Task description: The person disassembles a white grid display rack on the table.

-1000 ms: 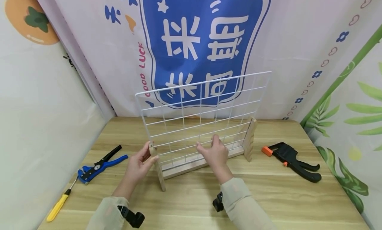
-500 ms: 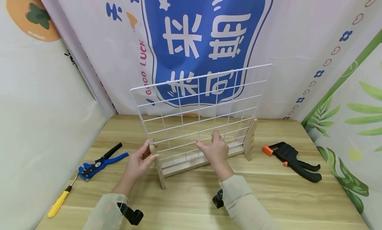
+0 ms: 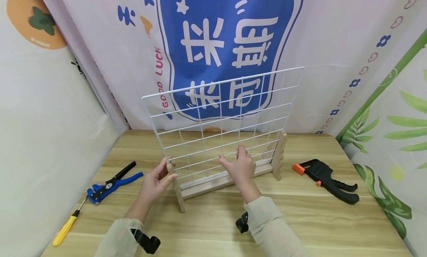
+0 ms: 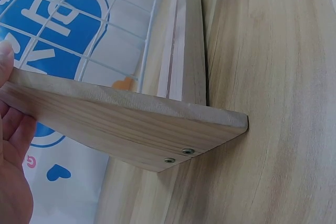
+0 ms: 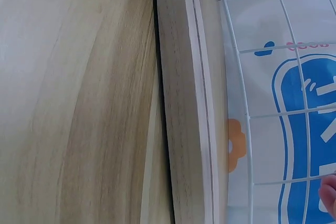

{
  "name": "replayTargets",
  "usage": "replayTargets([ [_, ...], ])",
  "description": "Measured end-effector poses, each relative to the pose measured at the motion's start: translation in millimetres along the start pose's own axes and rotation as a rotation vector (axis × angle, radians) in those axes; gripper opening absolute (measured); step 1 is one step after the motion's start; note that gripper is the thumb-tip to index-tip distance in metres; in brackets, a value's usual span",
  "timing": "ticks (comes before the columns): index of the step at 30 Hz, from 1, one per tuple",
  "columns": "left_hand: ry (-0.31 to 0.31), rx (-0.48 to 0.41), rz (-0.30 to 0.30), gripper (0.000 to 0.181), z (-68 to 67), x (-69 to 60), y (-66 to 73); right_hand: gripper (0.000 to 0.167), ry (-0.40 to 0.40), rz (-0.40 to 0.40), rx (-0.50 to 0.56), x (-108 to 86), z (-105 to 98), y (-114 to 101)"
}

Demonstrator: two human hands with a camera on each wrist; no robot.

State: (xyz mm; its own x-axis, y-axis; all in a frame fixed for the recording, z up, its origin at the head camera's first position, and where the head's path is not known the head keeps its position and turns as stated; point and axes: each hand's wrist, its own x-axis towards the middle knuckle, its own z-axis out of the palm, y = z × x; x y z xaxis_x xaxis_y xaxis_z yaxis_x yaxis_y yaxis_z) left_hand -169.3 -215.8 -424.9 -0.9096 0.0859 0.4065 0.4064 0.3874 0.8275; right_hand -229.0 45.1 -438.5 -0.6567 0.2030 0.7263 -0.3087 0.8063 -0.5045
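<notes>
Your two arms reach forward and lean a little toward each other, each in a pale sleeve; the left sleeve (image 3: 121, 234) and the right sleeve (image 3: 275, 225) leave the hands bare. Your left hand (image 3: 155, 183) makes a pinch, its thumb (image 3: 171, 179) opposite to the fingers. Your right hand (image 3: 241, 172) shows its back, with the right thumb (image 3: 225, 165) spread toward the left; its other fingers are partly hidden.

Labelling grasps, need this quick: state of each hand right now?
Left hand: closed, holding the wooden side panel.
Right hand: closed, fingers holding the white wire grid.
</notes>
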Motion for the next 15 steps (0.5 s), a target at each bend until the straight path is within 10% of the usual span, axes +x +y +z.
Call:
replayTargets([
  [15,-0.015,-0.018,-0.037,0.059,-1.4,-1.5,0.9,0.049,0.044,-0.016,0.047,1.7,-1.0,-2.6],
])
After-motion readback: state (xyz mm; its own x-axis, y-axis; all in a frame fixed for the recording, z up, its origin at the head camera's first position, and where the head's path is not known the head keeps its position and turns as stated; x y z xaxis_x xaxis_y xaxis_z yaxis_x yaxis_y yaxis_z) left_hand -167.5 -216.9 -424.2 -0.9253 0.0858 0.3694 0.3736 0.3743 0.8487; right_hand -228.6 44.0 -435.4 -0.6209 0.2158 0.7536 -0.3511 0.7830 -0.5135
